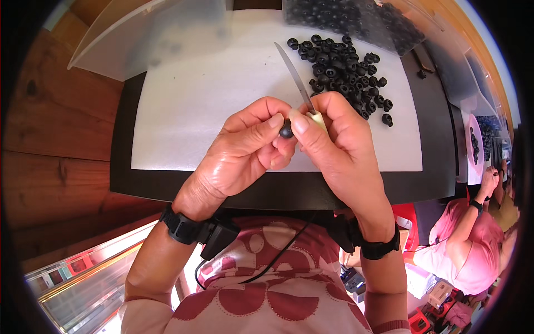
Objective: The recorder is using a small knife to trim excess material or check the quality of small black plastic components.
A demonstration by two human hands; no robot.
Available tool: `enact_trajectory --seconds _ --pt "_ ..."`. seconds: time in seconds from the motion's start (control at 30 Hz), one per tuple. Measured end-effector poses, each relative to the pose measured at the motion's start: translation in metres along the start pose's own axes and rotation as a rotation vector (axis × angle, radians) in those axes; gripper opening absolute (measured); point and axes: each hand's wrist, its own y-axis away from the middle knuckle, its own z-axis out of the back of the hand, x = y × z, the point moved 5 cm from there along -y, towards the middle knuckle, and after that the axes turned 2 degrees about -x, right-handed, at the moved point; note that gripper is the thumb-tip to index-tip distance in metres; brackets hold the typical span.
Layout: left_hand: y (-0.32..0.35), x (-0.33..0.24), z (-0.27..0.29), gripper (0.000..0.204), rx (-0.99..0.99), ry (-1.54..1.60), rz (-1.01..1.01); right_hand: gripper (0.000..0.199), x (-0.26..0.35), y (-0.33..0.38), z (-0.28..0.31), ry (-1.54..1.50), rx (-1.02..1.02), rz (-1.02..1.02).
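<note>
Item: small dark bead (286, 131), round, matte, rubbery-looking. Held at centre of view, above front edge of white mat (189, 111). Pinched by left hand (245, 150) between thumb and forefinger; other fingers curled under.

Right hand (339, 145): closed round pale handle of knife (297, 80), thumb pressed fwd beside the bead. Blade thin, narrow, grey metal, pointing away and up-left from the hands. Blade-to-bead contact: can't be told, hidden by thumbs.

Progress (judged): one bead in hand, being worked w/ the knife. Loose pile (345, 72) of similar pieces lies on mat, just beyond right hand: black, ring- or grommet-shaped, many w/ centre hole showing. Whether pile is finished or unfinished stock: not clear. A much larger lot sits in clear bag (356, 19) at far edge, so plenty appears left.

Surfaces: mat white, flat, slightly grainy, rectangular; laid on black tray (278, 189), smooth, dark, low sheen. Bench (61, 122) of reddish-brown wood, grain and knots visible. Second clear plastic sheet or bag (150, 33) at upper left, glossy, nearly empty.

Worn: black strap on each wrist, small black unit and cable at left wrist. Red-and-cream patterned cloth below.

Other: another person (473, 234) in pink top at right edge, own hands at a separate station w/ more dark pieces.
</note>
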Motion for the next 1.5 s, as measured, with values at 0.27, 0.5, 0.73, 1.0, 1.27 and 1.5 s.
enact_trajectory --seconds 0.27,0.5,0.73,1.0,1.27,1.5 --pt "0.0 -0.003 0.001 0.022 0.035 0.044 -0.006 0.021 0.011 0.023 0.007 0.208 -0.008 0.095" --pt "0.002 0.0 0.01 0.035 -0.069 -0.019 -0.051 0.02 0.02 0.036 0.004 0.393 0.035 0.175" --pt "0.001 0.0 0.011 0.037 -0.058 -0.019 -0.052 0.022 0.017 0.036 0.004 0.471 0.013 0.239" --pt "0.001 0.0 0.011 0.036 -0.04 -0.024 -0.041 0.022 0.016 0.035 0.003 0.463 0.002 0.278" --pt "0.001 0.0 0.013 0.036 -0.045 -0.012 -0.038 0.021 0.014 0.035 0.003 0.47 -0.003 0.265" --pt "0.002 -0.002 0.007 0.035 -0.037 0.032 -0.047 0.018 0.012 0.032 0.006 0.419 -0.01 0.207"
